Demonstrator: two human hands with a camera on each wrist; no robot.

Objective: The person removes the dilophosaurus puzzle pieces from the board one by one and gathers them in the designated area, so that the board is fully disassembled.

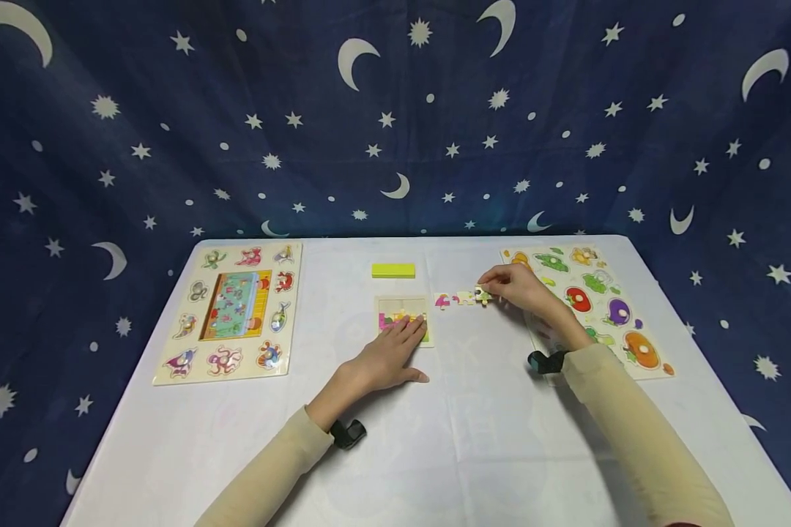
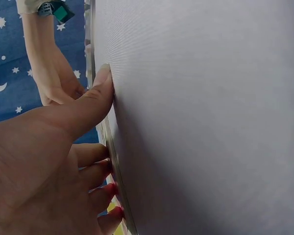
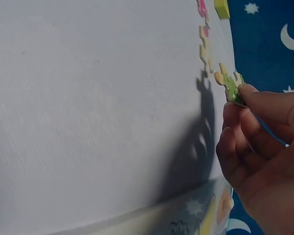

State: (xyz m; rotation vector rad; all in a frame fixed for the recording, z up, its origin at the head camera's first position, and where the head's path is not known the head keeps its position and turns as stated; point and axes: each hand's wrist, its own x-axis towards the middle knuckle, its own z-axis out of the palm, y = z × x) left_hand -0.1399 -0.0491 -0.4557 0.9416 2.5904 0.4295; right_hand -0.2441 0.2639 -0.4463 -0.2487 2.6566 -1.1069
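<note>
Cream sleeves frame the near edge of the white table point(image 1: 474, 454) as we work at a puzzle, a dark wrist strap on each arm. Our left hand point(image 1: 385, 359) lies flat, fingers straight and close together, pressing on the near part of a small puzzle tray point(image 1: 402, 311) at the middle of the table; the left wrist view shows the thumb point(image 2: 95, 98) stretched out along the tray's edge and the other fingers resting on its surface. Just right of the tray and a little farther off, our right hand point(image 1: 521, 289) pinches a green and yellow puzzle piece point(image 1: 483, 295) between thumb and fingertips, the remaining fingers curled; the right wrist view shows the piece point(image 3: 229, 85) held at its edge, low over the cloth. Immediately to its left, two loose pieces point(image 1: 453, 299), one pink and one pale yellow, lie in a short row on the table, and we cannot tell whether the held piece touches them. A yellow block point(image 1: 392, 270) sits beyond the tray. At far left rests a wooden sea-creature peg board point(image 1: 234, 315); at right, partly under our right forearm, a vegetable peg board point(image 1: 593, 300). A dark blue cloth printed with moons and stars point(image 1: 395, 117) hangs behind the table.
</note>
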